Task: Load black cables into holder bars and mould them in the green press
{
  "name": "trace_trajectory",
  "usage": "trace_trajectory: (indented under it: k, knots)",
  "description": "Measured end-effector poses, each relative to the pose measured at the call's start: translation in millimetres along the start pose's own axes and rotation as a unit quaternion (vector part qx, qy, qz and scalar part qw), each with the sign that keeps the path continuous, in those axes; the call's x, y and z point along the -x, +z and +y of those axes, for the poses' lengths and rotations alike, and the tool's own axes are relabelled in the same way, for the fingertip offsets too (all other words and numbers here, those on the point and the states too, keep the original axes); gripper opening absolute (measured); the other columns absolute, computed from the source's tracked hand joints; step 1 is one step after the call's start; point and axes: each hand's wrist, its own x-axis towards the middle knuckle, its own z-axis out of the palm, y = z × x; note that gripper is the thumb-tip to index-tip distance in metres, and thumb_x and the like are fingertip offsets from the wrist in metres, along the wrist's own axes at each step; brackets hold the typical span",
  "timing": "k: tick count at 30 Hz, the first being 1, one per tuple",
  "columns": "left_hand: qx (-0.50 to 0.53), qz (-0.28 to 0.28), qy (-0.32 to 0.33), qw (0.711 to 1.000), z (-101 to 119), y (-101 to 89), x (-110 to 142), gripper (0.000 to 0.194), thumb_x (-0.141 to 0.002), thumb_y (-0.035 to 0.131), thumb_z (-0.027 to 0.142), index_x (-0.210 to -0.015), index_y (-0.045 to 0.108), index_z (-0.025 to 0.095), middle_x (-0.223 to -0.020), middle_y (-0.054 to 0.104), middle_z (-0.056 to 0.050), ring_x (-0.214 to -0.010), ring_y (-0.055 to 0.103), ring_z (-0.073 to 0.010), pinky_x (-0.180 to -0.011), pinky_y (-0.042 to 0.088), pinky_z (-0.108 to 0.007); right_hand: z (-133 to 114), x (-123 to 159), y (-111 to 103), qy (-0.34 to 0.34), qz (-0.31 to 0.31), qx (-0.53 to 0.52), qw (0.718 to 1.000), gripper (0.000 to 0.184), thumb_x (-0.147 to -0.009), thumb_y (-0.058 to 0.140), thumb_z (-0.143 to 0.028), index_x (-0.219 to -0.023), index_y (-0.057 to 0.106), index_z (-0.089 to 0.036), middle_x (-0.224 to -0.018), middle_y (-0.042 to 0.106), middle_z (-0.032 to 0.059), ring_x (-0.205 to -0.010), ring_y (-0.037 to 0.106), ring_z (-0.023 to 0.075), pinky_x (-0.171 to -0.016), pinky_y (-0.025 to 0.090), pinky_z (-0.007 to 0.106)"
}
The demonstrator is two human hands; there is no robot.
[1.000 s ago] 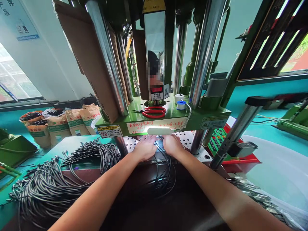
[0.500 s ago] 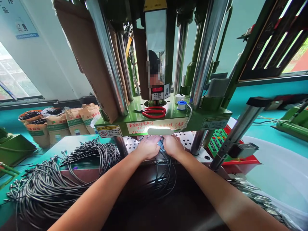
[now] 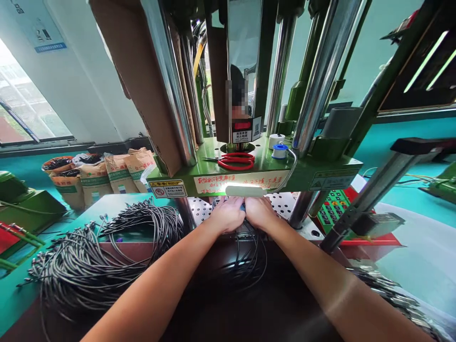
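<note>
Left forearm point(image 3: 160, 280) and right forearm point(image 3: 309, 270) bare as far as seen, tapering toward wrists. Left hand point(image 3: 228, 216), right hand point(image 3: 261, 213): bare. Reflected head point(image 3: 237, 78): dark, rounded top; cap or hair indistinguishable.

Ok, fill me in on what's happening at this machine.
A person has both bare hands close together beneath the front of the green press plate, the left hand beside the right hand. Thin black cables hang down from between them; the fingertips' exact grip is hidden. A lit lamp is just above the hands. Red-handled scissors lie on the plate, and a large pile of cables sits off to the left.
</note>
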Motion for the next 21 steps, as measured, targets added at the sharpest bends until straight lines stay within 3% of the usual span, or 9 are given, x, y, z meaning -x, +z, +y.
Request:
trace_trajectory:
  k: [5,10,16,21]
  knots:
    - [-0.009,0.007,-0.036,0.999,-1.2,-6.9,8.3,0.05,-0.087,0.029,0.023,-0.134,0.041,0.015,-0.14,0.046,-0.009,-0.131,0.038,-0.0201,-0.113,0.023,-0.041,5.5,7.4,-16.8,-0.008,0.019,0.001,1.0,0.033,-0.093,0.047,-0.037,-0.112,0.063,-0.015,-0.115,0.063,0.0116,-0.112,0.054,0.0244,-0.097,0.037,0.044]
    - [-0.023,0.015,-0.089,0.996,-1.2,3.3,23.2,0.055,-0.089,0.028,0.026,-0.14,0.034,0.007,-0.148,0.033,-0.014,-0.139,0.025,-0.0241,-0.114,0.019,-0.045,4.8,22.9,-15.3,-0.037,0.045,-0.013,0.998,0.045,-0.096,0.034,-0.04,-0.133,0.051,-0.02,-0.138,0.05,0.0104,-0.128,0.04,0.0235,-0.107,0.027,0.036]
    - [-0.02,0.019,-0.114,0.993,2.7,10.9,23.0,0.057,-0.09,0.026,0.031,-0.141,0.035,0.007,-0.149,0.031,-0.013,-0.139,0.025,-0.0264,-0.114,0.016,-0.05,-3.6,26.9,-2.6,-0.038,0.024,-0.015,0.999,0.047,-0.096,0.03,-0.038,-0.137,0.046,-0.021,-0.145,0.042,0.0108,-0.132,0.036,0.0276,-0.108,0.025,0.048]
    - [-0.01,0.015,-0.121,0.992,1.5,11.5,19.0,0.057,-0.09,0.025,0.034,-0.141,0.035,0.011,-0.15,0.031,-0.01,-0.139,0.025,-0.0246,-0.114,0.015,-0.05,-4.4,24.9,0.7,-0.035,0.017,-0.007,0.999,0.05,-0.096,0.028,-0.037,-0.139,0.043,-0.016,-0.145,0.042,0.0128,-0.133,0.034,0.0283,-0.11,0.021,0.049]
